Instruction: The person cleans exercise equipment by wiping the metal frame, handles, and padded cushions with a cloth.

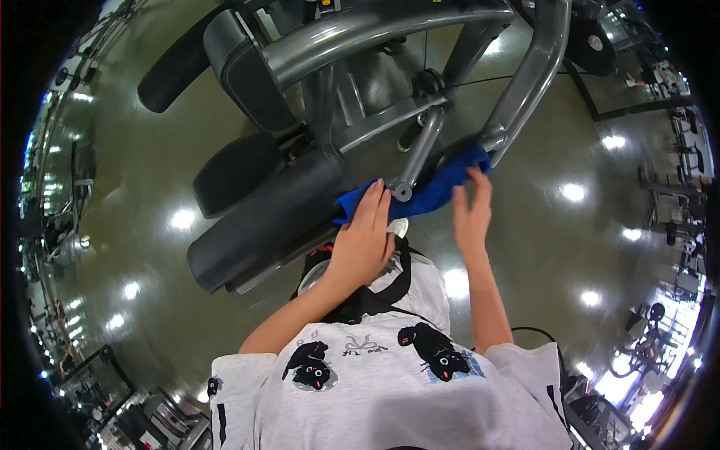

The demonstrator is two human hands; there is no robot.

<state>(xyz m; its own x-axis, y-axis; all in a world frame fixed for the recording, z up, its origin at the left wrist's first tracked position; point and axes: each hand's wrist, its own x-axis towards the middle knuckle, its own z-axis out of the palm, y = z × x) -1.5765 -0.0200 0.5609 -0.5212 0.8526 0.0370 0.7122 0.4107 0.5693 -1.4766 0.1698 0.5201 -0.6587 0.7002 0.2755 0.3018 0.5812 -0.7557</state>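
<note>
A blue cloth [431, 196] lies stretched along the near side of a gym machine, around the end of a grey metal arm [425, 150]. My left hand [365, 236] rests on the cloth's left end with its fingers extended and close together, beside the round end cap [403, 192]. At the cloth's right end, my right hand [472, 214] touches it with bent, spread fingertips. The long black roller pad [266, 217] extends to the left of my left hand. Part of the cloth is hidden under my left fingers.
Above the roller are black pads [236, 172] and the machine's thick grey frame [390, 26]. A curved grey tube [532, 75] rises at the right. Shiny floor [540, 262] surrounds the machine. Other gym equipment [161, 420] stands along the edges of the view.
</note>
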